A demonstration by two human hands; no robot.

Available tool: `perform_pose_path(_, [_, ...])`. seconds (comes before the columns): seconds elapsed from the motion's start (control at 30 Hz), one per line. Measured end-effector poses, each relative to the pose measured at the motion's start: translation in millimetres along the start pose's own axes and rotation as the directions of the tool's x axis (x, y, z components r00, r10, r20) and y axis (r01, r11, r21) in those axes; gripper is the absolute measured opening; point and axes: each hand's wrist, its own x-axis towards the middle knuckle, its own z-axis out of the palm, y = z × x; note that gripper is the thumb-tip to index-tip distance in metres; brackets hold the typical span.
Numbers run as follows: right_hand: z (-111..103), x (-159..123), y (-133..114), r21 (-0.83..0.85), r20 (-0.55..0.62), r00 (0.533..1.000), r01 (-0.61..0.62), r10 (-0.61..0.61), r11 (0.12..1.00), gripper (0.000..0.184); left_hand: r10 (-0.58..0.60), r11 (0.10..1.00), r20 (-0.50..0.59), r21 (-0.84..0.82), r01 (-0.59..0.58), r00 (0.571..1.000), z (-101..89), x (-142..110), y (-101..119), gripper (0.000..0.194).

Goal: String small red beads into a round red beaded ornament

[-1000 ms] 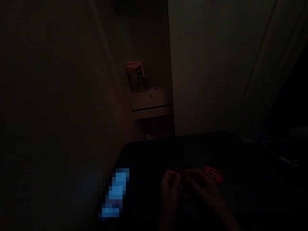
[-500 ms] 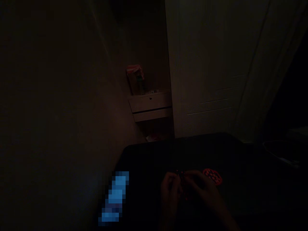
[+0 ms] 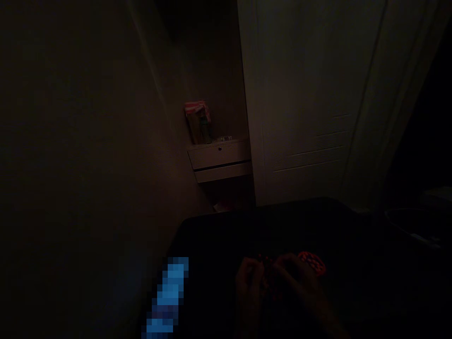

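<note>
In the dim light my left hand point(image 3: 250, 275) is closed with its fingertips pinched together. My right hand point(image 3: 293, 273) faces it a short way to the right, its fingers also pinched. Whatever either hand holds is too dark and small to make out. Small red bead-like specks point(image 3: 271, 282) show between and just below the hands. Beside my right hand lies a flat round red piece point(image 3: 312, 263) with a patterned middle, partly hidden by that hand.
A dark flat surface point(image 3: 212, 245) lies under the hands. At its left glows a blurred blue screen point(image 3: 169, 292). Beyond stand a drawer unit point(image 3: 222, 157) with a striped-topped bag point(image 3: 196, 120) and a pale door panel point(image 3: 300, 94). A thin cable point(image 3: 406, 228) lies at right.
The view has tilted slightly, so most things sit a little lower. My hands have moved slightly apart at the fingertips, and more red specks show between them.
</note>
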Motion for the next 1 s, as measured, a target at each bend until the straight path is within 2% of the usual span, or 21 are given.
perform_pose_path(0.13, [-1.7,-0.5,-1.4,-0.025,0.007,1.000,-0.006,0.006,1.000,0.026,0.007,1.000,-0.018,0.015,-0.007,1.000,0.1,-0.2,1.2,0.045])
perform_pose_path(0.33, [-2.1,-1.0,4.1,-0.070,-0.020,0.994,0.110,-0.112,0.991,0.023,-0.008,1.000,-0.022,-0.012,0.007,1.000,0.2,0.6,-0.5,0.046])
perform_pose_path(0.5, [0.7,1.3,13.1,-0.131,0.051,0.985,0.168,-0.163,0.977,0.019,-0.001,1.000,-0.010,-0.001,0.001,1.000,-0.5,1.9,-1.0,0.047])
perform_pose_path(1.0, [2.5,2.4,20.5,-0.144,0.072,0.977,0.207,-0.199,0.968,0.020,-0.015,1.000,-0.014,-0.014,0.015,1.000,-0.1,0.5,-1.3,0.045])
